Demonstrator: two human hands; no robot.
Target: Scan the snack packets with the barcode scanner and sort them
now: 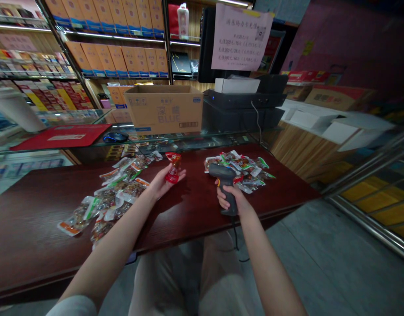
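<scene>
Left hand (161, 183) palm-up, fingers curled loosely against a red packet (173, 167). Right hand (230, 198) wrapped firmly around a barcode scanner (223, 174), just beside a heap of snack packets (244, 169). Second heap (118, 197) beside the left hand, both on a dark wood counter (44, 215).

A cardboard box (164, 109) sat on the glass counter (188, 139), near a computer mouse (115, 137) (beside a red mat (60, 136)), with a pink paper sign (241, 37) above.

Lit wooden shelves (116, 39) are running along the back, packed with boxed goods; a glass counter (57, 140) is standing before them, a paper notice (241, 37) is hanging above, a pink wall (346, 44) is rising rightward, grey floor (320, 245) is spreading below.
</scene>
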